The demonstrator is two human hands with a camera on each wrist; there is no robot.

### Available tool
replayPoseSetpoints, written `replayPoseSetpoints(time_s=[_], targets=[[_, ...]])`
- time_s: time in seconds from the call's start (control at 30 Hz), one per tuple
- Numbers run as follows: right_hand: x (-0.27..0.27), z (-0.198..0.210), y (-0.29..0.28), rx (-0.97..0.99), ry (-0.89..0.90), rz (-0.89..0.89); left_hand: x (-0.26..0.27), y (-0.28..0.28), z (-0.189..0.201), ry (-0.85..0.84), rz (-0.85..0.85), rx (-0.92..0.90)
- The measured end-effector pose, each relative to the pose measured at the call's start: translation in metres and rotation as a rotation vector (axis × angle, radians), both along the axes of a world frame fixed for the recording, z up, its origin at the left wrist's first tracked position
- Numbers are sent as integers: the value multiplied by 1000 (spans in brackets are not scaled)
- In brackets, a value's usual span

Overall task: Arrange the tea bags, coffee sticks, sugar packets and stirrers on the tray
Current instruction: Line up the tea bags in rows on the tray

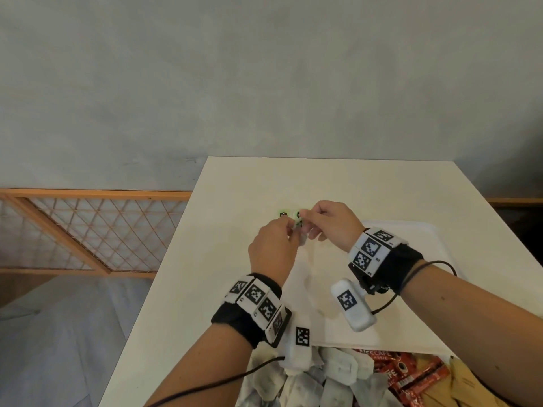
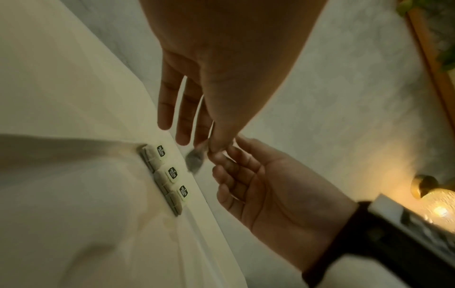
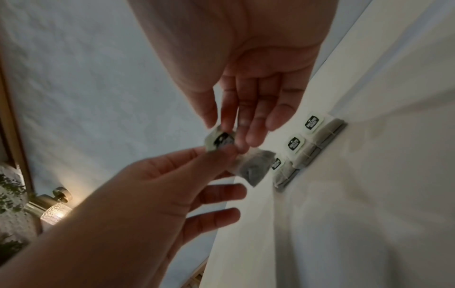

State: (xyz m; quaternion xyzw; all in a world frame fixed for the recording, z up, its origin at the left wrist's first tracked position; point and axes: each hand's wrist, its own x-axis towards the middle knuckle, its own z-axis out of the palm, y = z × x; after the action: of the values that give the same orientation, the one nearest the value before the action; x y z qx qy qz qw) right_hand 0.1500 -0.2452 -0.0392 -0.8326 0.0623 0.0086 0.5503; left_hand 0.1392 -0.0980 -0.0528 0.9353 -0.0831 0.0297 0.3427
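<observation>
three tea bags [image 3: 305,148] already laid in a row at the far end of the white tray [image 1: 417,230], tags pointing away. fourth tea bag [image 3: 256,167] held in the air just left of that row, between both hands. left hand [image 1: 271,248] pinching it at the top, other fingers loosely spread. right hand [image 1: 332,223] pinching its paper tag [image 3: 219,141] between thumb and fingertip, remaining fingers straight. bag body hanging below the pinch points, not yet on the tray. still to place, by judgement: heap of tea bags [image 1: 308,377], red coffee sticks [image 1: 408,368] and brown packets [image 1: 458,383] at the near edge; stirrers not visible.
</observation>
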Motion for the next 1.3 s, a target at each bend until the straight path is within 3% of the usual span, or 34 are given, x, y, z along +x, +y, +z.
replayPoseSetpoints(time_s=[0.1,0.23,0.4,0.6,0.7,1.0,1.17,1.3], targets=[[-2,-9,-8,-46,-38,22,6,6,-11,91,27,-91],[1,-25,-8,-117,58,87,12,13,-27,220,-6,-183],[16,-36,4,-202,186,174,21,24,-29,256,37,-124],[38,-46,17,-262,144,-22,37,37,-29,217,96,-44],[45,-42,21,-273,115,-33,43,36,-31,195,105,-3],[52,-45,8,-317,107,-106,59,10,-34,212,-28,153],[53,-50,-3,-368,181,-23,66,6,-33,227,-20,240],[42,-35,-3,-359,125,-41,61,10,-19,262,-34,235]])
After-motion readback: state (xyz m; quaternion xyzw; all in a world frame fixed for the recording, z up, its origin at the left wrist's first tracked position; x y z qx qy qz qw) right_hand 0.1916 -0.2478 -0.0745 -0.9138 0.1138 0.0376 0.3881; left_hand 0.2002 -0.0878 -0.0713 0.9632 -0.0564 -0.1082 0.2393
